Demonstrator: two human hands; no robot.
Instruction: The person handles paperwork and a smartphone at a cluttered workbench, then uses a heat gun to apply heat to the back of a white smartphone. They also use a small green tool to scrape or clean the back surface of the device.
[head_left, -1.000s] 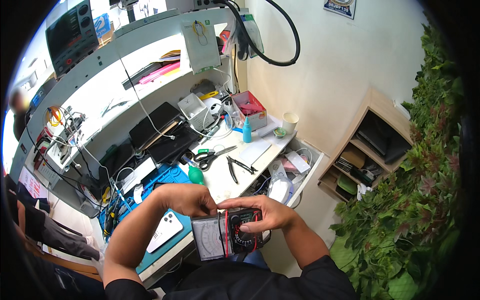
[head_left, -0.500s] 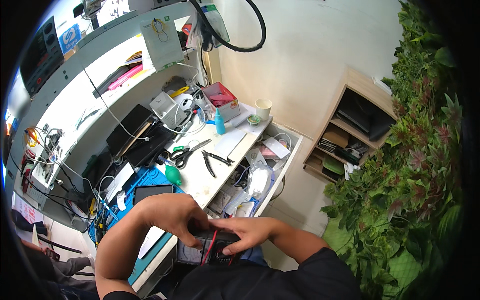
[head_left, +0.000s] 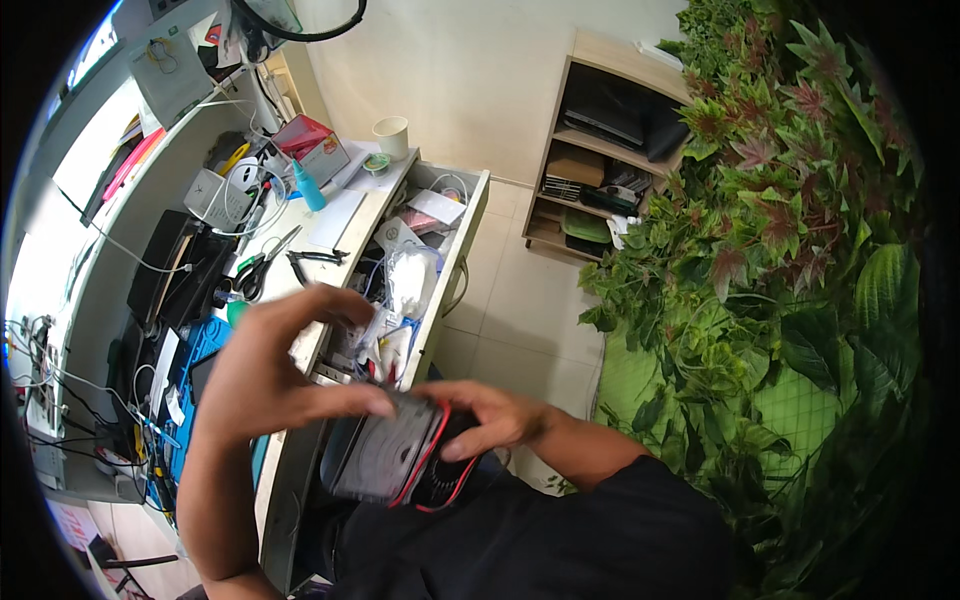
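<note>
A dark multimeter (head_left: 378,462) with a grey display face is close to my body, above the near end of the workbench. My right hand (head_left: 492,418) grips its right end, thumb on the front and fingers behind. A red test lead (head_left: 436,447) loops across the meter beside a dark one. My left hand (head_left: 275,380) arches over the meter's upper left, thumb and fingers wide apart. Its thumb tip is near the meter's top edge; whether it touches, I cannot tell.
An open drawer (head_left: 478,218) full of bagged cables juts from the bench. On the bench are pliers (head_left: 313,258), scissors (head_left: 252,276), a light-blue bottle (head_left: 308,188), a paper cup (head_left: 391,137) and a blue mat (head_left: 172,405). A wooden shelf (head_left: 562,120) and leafy plants (head_left: 720,330) stand right.
My left hand has come off the multimeter and its fingers have spread. More of the meter's face shows. The whole view has swung to the right.
</note>
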